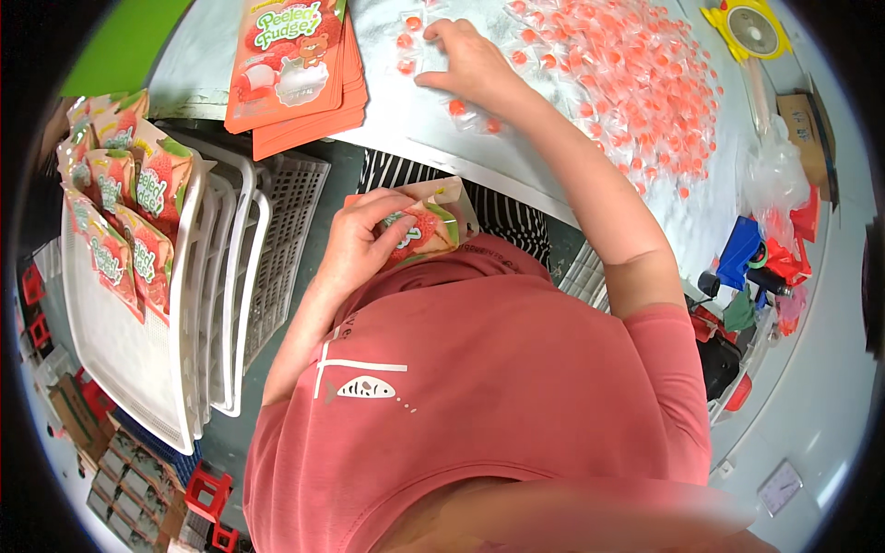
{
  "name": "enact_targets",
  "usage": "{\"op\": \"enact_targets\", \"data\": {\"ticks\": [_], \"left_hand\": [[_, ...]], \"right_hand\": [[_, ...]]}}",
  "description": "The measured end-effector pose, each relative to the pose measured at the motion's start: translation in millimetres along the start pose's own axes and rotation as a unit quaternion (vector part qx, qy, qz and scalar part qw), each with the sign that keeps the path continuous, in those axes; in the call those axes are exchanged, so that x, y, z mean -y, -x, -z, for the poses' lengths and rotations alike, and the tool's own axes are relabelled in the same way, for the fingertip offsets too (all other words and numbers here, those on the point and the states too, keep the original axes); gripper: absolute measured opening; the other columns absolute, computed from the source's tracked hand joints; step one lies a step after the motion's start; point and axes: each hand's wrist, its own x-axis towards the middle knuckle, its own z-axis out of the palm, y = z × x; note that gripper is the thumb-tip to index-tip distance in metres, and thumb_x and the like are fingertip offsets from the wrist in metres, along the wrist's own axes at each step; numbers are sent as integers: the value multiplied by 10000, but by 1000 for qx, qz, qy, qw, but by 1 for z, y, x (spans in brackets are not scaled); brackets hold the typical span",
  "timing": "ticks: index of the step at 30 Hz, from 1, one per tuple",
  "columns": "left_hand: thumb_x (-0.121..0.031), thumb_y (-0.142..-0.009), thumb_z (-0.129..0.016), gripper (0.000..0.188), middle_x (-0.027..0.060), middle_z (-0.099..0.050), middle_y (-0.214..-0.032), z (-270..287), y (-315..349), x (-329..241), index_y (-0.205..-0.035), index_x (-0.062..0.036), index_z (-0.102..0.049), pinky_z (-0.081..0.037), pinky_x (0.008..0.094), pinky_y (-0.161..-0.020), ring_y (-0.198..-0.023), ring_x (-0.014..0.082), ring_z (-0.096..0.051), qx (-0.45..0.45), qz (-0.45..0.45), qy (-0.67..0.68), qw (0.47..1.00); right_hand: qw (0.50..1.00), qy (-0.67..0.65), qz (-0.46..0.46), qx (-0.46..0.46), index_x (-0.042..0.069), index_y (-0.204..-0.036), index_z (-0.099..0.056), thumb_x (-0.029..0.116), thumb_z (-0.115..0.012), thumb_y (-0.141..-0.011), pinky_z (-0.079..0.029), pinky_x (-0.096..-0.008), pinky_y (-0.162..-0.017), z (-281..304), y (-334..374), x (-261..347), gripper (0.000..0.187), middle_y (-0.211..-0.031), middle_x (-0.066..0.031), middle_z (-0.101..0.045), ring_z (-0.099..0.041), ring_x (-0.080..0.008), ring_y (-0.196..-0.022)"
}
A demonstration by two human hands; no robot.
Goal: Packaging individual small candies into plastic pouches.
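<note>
Pinkish-red shirt (498,396) is nearest, with a glossy red-and-green printed pouch (431,232) pinched in the left grip (364,232) between shirt and counter (396,112), right grip (479,72) held open among clear-wrapped orange-red candies (645,115).

At upper right, candies (636,101) are orange-red; the central pouch (433,232) is red and green, the cloth (521,223) beside it black-and-white striped.

Bright light — edges bowed, corners black — bottom blurred.
</note>
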Motion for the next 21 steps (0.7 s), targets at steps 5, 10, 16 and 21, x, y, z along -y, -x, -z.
{"op": "enact_targets", "data": {"ticks": [5,10,16,21], "left_hand": [[4,-867,-689,197,66,-706,-1033,-1,-2,2,-1061,-22,-706,-463,260,-564,-668,135,-606,-12,-20,11,1000],[37,-852,-678,227,58,-708,-1052,4,-2,2,-1069,-21,-706,-450,237,-559,-668,114,-597,-7,-8,17,1000],[54,-844,-670,233,62,-711,-1054,0,-6,4,-1062,-19,-707,-448,229,-552,-673,106,-603,-3,-21,28,999],[41,-846,-673,221,71,-711,-1057,-3,-10,3,-1056,-19,-709,-459,236,-559,-680,117,-617,25,-3,20,999]], "right_hand": [[996,-77,-21,-31,4,-1189,-626,214,-697,-867,-532,-379,-808,-20,-33,-13,391,-947,-181,-659,-654,-302,-893],[951,-207,8,-229,13,-1030,-618,166,-644,-900,-525,-409,-718,15,-1,-55,203,-820,-205,-654,-652,-359,-779],[974,-135,-173,-63,34,-1118,-691,126,-668,-918,-508,-268,-707,57,121,-45,221,-1016,-100,-654,-626,-138,-821],[992,-37,-94,-80,63,-1137,-684,77,-627,-914,-525,-321,-750,36,135,-25,231,-1037,-98,-658,-657,-238,-858]]}}
